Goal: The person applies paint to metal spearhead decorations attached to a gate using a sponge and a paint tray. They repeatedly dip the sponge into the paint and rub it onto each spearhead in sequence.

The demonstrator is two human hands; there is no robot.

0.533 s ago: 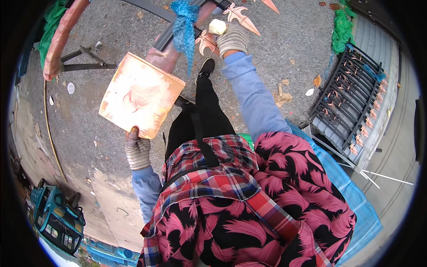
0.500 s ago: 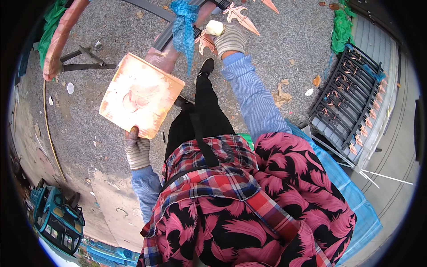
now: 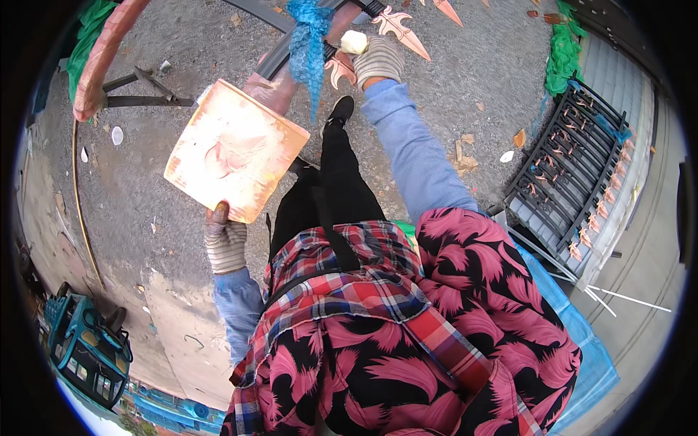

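My left hand (image 3: pixel 226 243), in a striped knit glove, is closed on the near corner of a square board (image 3: pixel 233 149) smeared with pale copper-coloured paint. The thumb lies on top of it. Ahead, my gloved right hand (image 3: pixel 381 59) pinches a whitish sponge-like lump (image 3: pixel 354 42). It is right beside a copper-coloured spearhead finial (image 3: pixel 339 70) on a black metal fence panel (image 3: pixel 276 58); whether they touch I cannot tell. Another spearhead finial (image 3: pixel 402 31) points out just beyond. Blue bubble wrap (image 3: pixel 307 47) is tied round the panel and hangs down.
On the right, a black fence panel with copper tips (image 3: pixel 571 156) lies on pale sheeting. A pink-wrapped tube (image 3: pixel 91 91) and dark metal legs (image 3: pixel 142 94) stand at left. Blue sheeting (image 3: pixel 574 320) spreads beside me. A teal vehicle (image 3: pixel 87 349) is at lower left.
The view has shifted slightly. The board has risen a little and moved slightly right in the picture. My right hand stays by the same finial, with the whitish lump still held.
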